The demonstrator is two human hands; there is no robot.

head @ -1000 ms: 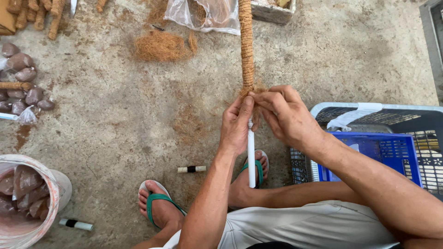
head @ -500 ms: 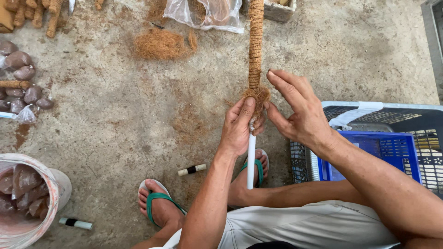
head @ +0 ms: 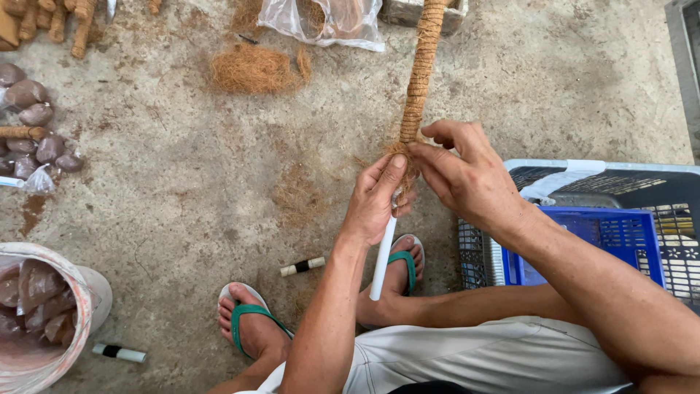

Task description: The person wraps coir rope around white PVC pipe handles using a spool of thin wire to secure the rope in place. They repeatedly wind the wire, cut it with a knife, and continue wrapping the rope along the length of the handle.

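A white pipe (head: 383, 259) runs from near my feet up the middle of the view. Its far part is wrapped in brown coir fibre (head: 419, 73). My left hand (head: 375, 204) grips the pipe just below the wrapped part. My right hand (head: 463, 175) pinches the loose fibre at the lower end of the wrapping, fingertips against the left thumb. Both hands meet where bare pipe turns into wrapping.
A loose fibre pile (head: 255, 69) and a clear plastic bag (head: 324, 20) lie on the concrete ahead. Brown lumps (head: 36, 117) sit at left, a white bucket (head: 84, 310) at lower left. Two short capped pipe pieces (head: 302, 267) lie near my sandalled feet. Blue crates (head: 612, 233) stand at right.
My right hand opened and lifted off the pipe half a second ago, then came back and now pinches the fibre at the wrap's end. The left hand kept its grip.
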